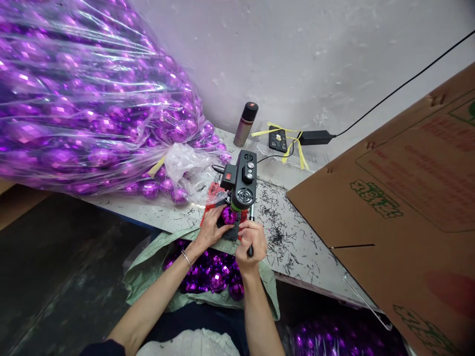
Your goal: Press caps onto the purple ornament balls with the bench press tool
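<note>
A purple mirrored ball sits under the head of a small black bench drill press with a red switch. My left hand holds the ball from its left side, thumb near the lower edge and fingers behind. My right hand is wrapped round the lever on the machine's right side; the lever's black end pokes out below the fist. The drill's tip is hidden behind the head. Below my hands, an open pale green sack holds many more purple balls.
A big clear bag of purple balls rests at the left. A spray-can-like bottle, a phone-like black object and a power adapter are behind. Black shavings litter the table. A cardboard box stands right.
</note>
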The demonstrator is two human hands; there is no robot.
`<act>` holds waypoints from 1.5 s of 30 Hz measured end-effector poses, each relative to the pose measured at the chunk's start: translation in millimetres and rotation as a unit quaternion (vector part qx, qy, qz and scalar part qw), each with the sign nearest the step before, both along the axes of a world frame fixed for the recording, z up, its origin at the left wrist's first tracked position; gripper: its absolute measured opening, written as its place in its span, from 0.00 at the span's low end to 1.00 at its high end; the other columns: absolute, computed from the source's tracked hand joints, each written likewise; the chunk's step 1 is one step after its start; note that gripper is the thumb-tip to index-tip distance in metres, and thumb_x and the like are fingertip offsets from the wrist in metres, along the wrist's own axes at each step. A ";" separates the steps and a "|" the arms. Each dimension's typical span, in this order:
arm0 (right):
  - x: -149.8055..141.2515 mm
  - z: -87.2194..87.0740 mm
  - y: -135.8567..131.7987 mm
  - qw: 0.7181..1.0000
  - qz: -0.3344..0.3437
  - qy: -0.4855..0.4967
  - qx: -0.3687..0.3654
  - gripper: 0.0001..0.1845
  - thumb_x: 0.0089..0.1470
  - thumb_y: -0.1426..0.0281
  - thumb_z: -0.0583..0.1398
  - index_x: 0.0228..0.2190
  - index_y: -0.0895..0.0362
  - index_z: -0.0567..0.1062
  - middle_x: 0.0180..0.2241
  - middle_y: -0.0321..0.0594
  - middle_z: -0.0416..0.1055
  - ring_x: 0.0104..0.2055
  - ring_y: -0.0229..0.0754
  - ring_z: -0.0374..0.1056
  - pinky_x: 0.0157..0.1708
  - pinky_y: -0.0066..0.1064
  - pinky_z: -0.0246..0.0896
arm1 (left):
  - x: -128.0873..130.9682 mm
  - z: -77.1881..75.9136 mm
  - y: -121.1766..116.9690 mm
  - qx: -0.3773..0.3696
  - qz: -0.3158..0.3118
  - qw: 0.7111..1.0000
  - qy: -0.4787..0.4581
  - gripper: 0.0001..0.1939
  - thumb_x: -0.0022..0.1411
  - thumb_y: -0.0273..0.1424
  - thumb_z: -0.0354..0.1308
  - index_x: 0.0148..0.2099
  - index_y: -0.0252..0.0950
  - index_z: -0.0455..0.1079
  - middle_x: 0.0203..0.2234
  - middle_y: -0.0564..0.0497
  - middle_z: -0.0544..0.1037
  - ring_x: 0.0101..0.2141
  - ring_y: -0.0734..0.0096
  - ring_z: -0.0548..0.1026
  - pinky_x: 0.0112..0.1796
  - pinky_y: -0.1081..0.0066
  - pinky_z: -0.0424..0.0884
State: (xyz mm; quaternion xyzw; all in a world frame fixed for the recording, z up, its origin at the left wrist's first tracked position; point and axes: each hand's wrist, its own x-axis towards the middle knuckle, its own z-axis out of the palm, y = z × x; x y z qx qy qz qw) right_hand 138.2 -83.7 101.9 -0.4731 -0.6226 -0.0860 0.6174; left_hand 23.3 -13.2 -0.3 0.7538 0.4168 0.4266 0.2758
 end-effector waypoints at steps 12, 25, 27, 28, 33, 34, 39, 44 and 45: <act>-1.2 -20.1 5.0 1.000 -0.014 0.011 0.021 0.13 0.64 0.76 0.49 0.30 0.54 0.68 0.30 0.37 0.70 0.31 0.38 0.69 0.38 0.37 0.67 | 0.5 -0.4 0.0 0.009 -0.001 1.000 -0.009 0.27 0.64 0.38 0.64 0.63 0.37 0.67 0.53 0.40 0.79 0.53 0.51 0.77 0.53 0.52 0.73; -3.1 -26.8 5.4 0.999 -0.029 0.025 0.026 0.14 0.65 0.75 0.50 0.28 0.54 0.68 0.29 0.36 0.70 0.30 0.38 0.69 0.42 0.40 0.69 | 0.9 -2.0 0.3 0.007 -0.002 1.000 -0.014 0.27 0.64 0.38 0.65 0.63 0.37 0.67 0.53 0.40 0.79 0.54 0.51 0.77 0.53 0.52 0.72; -3.0 -27.8 6.4 0.999 -0.028 0.026 0.032 0.14 0.65 0.74 0.49 0.28 0.54 0.68 0.29 0.36 0.70 0.30 0.38 0.69 0.40 0.39 0.68 | 0.7 -1.7 0.4 0.003 -0.001 1.000 -0.012 0.28 0.64 0.38 0.65 0.63 0.38 0.67 0.53 0.40 0.79 0.53 0.50 0.77 0.53 0.52 0.72; -2.8 -28.9 7.0 0.999 -0.028 0.027 0.037 0.15 0.66 0.74 0.49 0.28 0.54 0.68 0.29 0.36 0.70 0.30 0.38 0.69 0.40 0.39 0.68 | 0.6 -1.6 0.4 0.002 -0.001 1.000 -0.011 0.28 0.64 0.38 0.65 0.63 0.38 0.67 0.53 0.40 0.78 0.53 0.50 0.77 0.53 0.52 0.72; -0.4 -42.7 9.7 0.998 -0.028 0.013 0.052 0.15 0.66 0.73 0.48 0.27 0.54 0.67 0.28 0.35 0.69 0.29 0.38 0.69 0.41 0.40 0.68 | 0.9 -2.3 0.8 0.001 -0.008 1.000 -0.012 0.30 0.62 0.39 0.67 0.63 0.38 0.67 0.53 0.40 0.79 0.53 0.50 0.77 0.52 0.52 0.72; -0.1 -45.9 9.8 0.998 -0.028 0.008 0.051 0.15 0.66 0.73 0.49 0.27 0.54 0.67 0.28 0.35 0.69 0.29 0.38 0.69 0.41 0.40 0.68 | 1.0 -2.4 0.7 0.001 -0.009 1.000 -0.014 0.30 0.62 0.39 0.67 0.63 0.38 0.67 0.53 0.40 0.79 0.53 0.50 0.77 0.52 0.52 0.72; -1.1 -36.6 6.4 0.999 -0.019 0.019 0.042 0.16 0.65 0.75 0.49 0.26 0.54 0.66 0.28 0.35 0.68 0.29 0.38 0.68 0.35 0.36 0.66 | 0.5 -3.1 0.3 -0.002 -0.007 1.000 -0.019 0.29 0.63 0.40 0.67 0.63 0.37 0.67 0.53 0.40 0.79 0.53 0.50 0.77 0.53 0.52 0.72; -3.5 22.6 5.4 0.997 -0.011 0.077 -0.014 0.17 0.65 0.78 0.51 0.24 0.54 0.66 0.24 0.33 0.65 0.29 0.37 0.67 0.30 0.31 0.59 | 3.2 -2.8 2.6 -0.013 -0.011 1.000 -0.024 0.31 0.60 0.41 0.69 0.63 0.38 0.67 0.54 0.40 0.78 0.54 0.49 0.76 0.54 0.49 0.72; -3.8 32.7 5.9 0.996 -0.011 0.087 -0.026 0.17 0.65 0.78 0.52 0.24 0.54 0.65 0.23 0.33 0.64 0.29 0.37 0.67 0.30 0.31 0.59 | 3.0 -1.7 1.4 -0.012 -0.008 1.000 -0.028 0.32 0.60 0.42 0.69 0.63 0.38 0.67 0.54 0.39 0.78 0.54 0.49 0.76 0.54 0.49 0.72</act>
